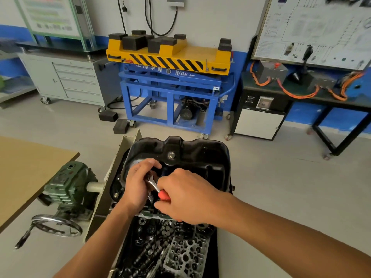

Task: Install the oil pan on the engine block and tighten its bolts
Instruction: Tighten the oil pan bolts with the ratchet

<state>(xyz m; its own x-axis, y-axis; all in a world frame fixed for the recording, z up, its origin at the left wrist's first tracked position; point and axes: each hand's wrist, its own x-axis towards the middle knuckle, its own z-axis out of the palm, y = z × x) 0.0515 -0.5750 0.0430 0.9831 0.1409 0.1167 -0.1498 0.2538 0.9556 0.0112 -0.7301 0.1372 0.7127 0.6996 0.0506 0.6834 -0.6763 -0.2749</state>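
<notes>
A black oil pan sits upside down on the engine block, which is mounted on a stand. My left hand grips the head of a ratchet wrench over the pan's near flange. Gripping the ratchet's red handle, my right hand lies just to the right. A socket extension runs down from the ratchet head to the near flange; the bolt under it is hidden. Another bolt shows on the left flange.
Below the block a black tray holds a cylinder head, camshafts and several small parts. A green gearbox with a handwheel stands at the left beside a brown tabletop. A blue and yellow lift cart stands behind.
</notes>
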